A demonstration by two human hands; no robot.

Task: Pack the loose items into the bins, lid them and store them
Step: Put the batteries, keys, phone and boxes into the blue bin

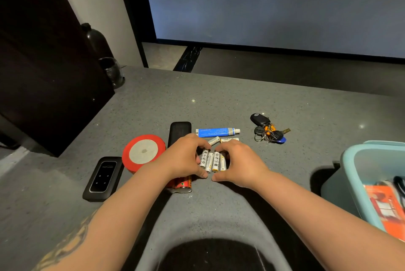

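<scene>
Head view: left hand (pixel 183 157) and right hand (pixel 237 162), fingers curled, corral white batteries (pixel 212 161); scooping all together suits the near-right bin (pixel 350 161).

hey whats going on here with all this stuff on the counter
A person is gathering the white batteries on the counter, cupping them between the left hand and right hand. Keys, a blue tube and red tape lie loose nearby. The bin at right already holds some items.
</scene>
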